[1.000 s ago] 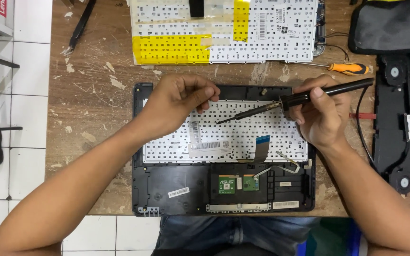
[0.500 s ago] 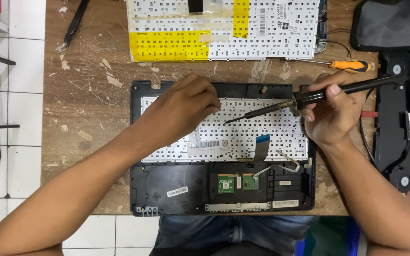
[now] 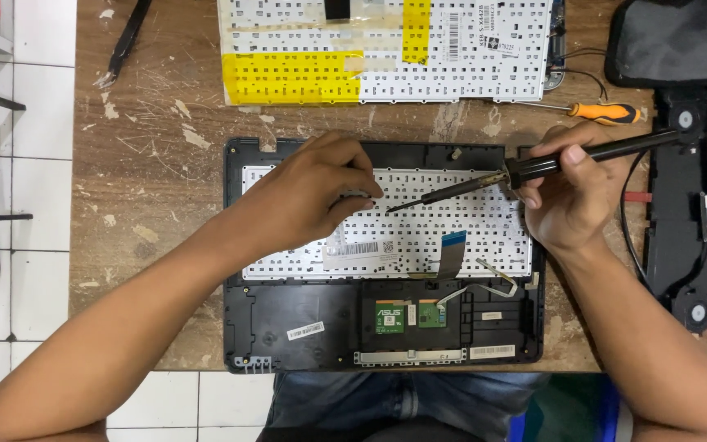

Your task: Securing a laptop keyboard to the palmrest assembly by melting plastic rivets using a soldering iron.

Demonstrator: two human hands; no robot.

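1. Gripping soldering iron [image 3: 533, 168] in right hand [image 3: 570, 196], tip on keyboard back [image 3: 452, 221], mid-scene.
2. Left hand [image 3: 312, 192] curled, fingertips pressing keyboard back by tip.
3. Spare keyboard [image 3: 452, 49] far side; screwdriver [image 3: 607, 112] right.

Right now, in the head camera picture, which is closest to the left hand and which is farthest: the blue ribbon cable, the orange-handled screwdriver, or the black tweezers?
From the left hand:
1. Blue flat ribbon cable, just to its lower right on the keyboard back.
2. Black tweezers, up at the top left of the table.
3. Orange-handled screwdriver, far right.

2 keyboards [image 3: 386, 49] [image 3: 386, 225] – 1 soldering iron [image 3: 525, 170], 1 screwdriver [image 3: 607, 112].
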